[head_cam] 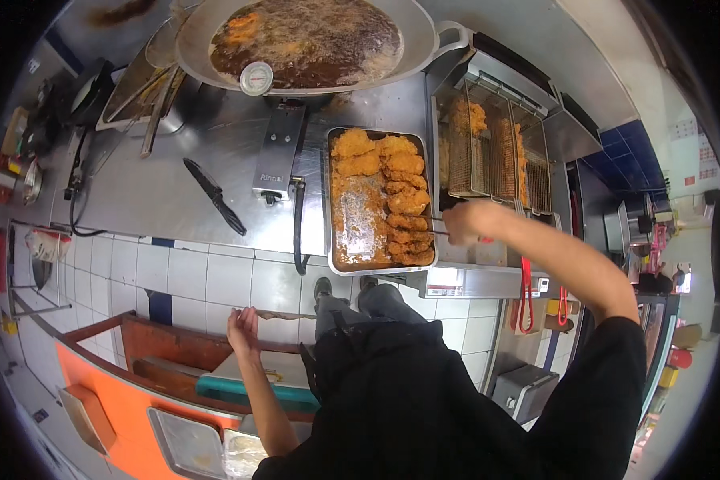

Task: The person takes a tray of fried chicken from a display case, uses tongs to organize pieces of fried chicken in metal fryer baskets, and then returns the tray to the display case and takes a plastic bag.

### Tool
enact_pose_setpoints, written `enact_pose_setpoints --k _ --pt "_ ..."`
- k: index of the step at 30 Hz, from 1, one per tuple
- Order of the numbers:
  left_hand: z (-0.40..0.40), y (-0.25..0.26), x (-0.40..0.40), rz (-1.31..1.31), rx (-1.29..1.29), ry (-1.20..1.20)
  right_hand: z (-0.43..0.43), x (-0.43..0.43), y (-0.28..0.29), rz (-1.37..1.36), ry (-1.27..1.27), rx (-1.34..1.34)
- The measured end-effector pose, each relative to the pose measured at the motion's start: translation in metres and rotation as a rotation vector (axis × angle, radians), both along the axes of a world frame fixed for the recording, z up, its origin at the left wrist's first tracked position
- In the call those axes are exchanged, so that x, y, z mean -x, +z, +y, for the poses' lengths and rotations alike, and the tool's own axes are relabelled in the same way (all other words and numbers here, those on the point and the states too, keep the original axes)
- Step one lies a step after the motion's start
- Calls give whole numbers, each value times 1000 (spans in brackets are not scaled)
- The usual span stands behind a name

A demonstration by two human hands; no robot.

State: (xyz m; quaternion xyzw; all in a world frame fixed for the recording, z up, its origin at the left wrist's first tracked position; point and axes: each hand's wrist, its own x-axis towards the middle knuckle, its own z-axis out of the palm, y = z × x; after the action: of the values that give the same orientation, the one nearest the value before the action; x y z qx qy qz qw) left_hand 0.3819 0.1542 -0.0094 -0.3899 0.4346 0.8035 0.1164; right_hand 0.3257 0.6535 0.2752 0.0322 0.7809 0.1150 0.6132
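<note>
My right hand [471,222] grips thin metal tongs [435,225], whose two arms reach left over the rim of a metal tray [330,198]. The tong tips are at a piece of breaded fried food, likely chicken [409,223], in the tray's right row; whether they pinch it cannot be told. Several golden-brown pieces line that row, and more lie at the tray's far left. Oil and crumbs coat the rest of the tray bottom. My left hand [243,330] hangs low at the left, away from the worktop, fingers loosely bent and seemingly holding nothing.
A large wok [426,66] of bubbling oil, with a dial thermometer [256,78], stands at the far side. Fryer baskets [492,156] holding fried pieces are right of the tray. A black knife [216,197] lies on the steel worktop [156,192]. An orange counter [123,420] is behind left.
</note>
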Motion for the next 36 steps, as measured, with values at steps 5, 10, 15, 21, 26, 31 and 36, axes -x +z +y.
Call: enact_pose_setpoints --k 5,10,15,21,26,31,36 --pt "2 5 17 -15 -26 -30 21 48 11 -71 260 108" --pt "21 -7 10 -61 -104 -117 23 61 13 -24 185 41" --pt "30 -13 2 -123 -180 -129 0 57 15 -80 233 13" --pt "31 -16 10 -139 -183 -148 12 47 35 0 195 14" --pt "33 -25 29 -210 -171 -155 -7 70 33 -25 145 -18" --pt "39 -11 47 -158 -128 -245 8 54 44 -63 9 -19" --pt "37 -25 53 -187 -164 -230 11 -10 73 231 -227 -84"
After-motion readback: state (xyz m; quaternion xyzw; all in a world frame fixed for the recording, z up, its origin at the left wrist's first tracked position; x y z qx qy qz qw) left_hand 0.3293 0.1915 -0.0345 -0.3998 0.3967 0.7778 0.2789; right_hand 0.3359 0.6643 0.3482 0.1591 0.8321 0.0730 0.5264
